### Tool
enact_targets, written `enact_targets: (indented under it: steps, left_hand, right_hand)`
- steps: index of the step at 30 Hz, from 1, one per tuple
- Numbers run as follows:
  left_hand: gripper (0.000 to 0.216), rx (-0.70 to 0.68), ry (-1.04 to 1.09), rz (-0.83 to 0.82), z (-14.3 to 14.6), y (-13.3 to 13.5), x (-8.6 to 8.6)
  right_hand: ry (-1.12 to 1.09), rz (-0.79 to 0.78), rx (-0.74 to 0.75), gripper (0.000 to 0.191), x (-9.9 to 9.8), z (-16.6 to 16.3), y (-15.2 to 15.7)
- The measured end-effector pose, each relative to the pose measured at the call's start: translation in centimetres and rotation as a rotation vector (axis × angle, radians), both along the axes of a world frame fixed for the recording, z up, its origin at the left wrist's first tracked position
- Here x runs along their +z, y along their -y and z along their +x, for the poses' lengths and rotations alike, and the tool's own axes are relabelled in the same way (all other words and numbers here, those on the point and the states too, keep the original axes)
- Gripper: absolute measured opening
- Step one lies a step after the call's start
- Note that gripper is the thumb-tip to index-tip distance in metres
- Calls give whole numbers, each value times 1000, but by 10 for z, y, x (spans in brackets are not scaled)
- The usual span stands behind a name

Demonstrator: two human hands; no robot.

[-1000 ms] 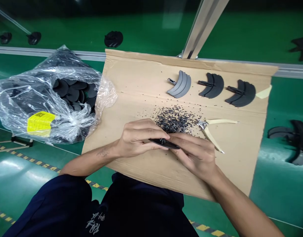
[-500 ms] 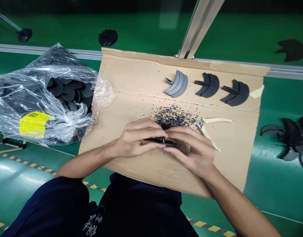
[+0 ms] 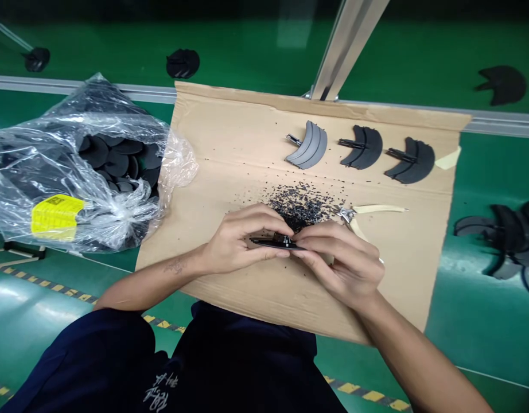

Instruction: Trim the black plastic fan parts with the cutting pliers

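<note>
Both my hands meet over a brown cardboard sheet and grip a thin flat black plastic part seen edge-on. My left hand wraps its left end with closed fingers. My right hand pinches its right end, fingertips pressed together at the part's middle. Just beyond the hands lies a heap of small black plastic trimmings. Cream-handled cutting pliers rest on the cardboard right of the heap, partly behind my right hand.
Three curved black fan-shaped parts lie in a row at the cardboard's far side. A clear plastic bag of black discs with a yellow label sits left. More black parts lie right on the green surface. A metal post rises behind.
My hands drew slightly closer together and lifted the black part a little toward the trimmings heap; my right fingers curled tighter onto its middle. The view shifted slightly.
</note>
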State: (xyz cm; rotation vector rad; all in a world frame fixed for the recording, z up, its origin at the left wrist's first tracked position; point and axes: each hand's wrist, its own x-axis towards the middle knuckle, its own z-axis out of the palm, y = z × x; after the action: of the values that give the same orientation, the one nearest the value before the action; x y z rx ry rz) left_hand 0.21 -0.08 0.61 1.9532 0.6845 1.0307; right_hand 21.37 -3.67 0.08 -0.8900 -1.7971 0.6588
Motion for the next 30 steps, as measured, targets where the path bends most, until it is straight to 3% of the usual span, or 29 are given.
enact_targets:
  steps: [4,10,16,21,30]
  left_hand:
    - [13,-112,3,-98,-1,-3,4]
    - [16,-241,29,-199,-1,-4,4]
    - [61,-350,172,-491,-6,-9,2]
    - [27,-227,141,-615,-6,-9,-2]
    - [16,-313,150,-538,-4,-8,-2]
  right_hand:
    - [-26,7,38,13,2,-2,1]
    - [-30,15,67,12,3,-4,4]
    - [-89,45,74,15,3,-1,1]
    - [-81,-30,76,12,4,0,-2]
    - [-105,-25,128,2,3,0,-2]
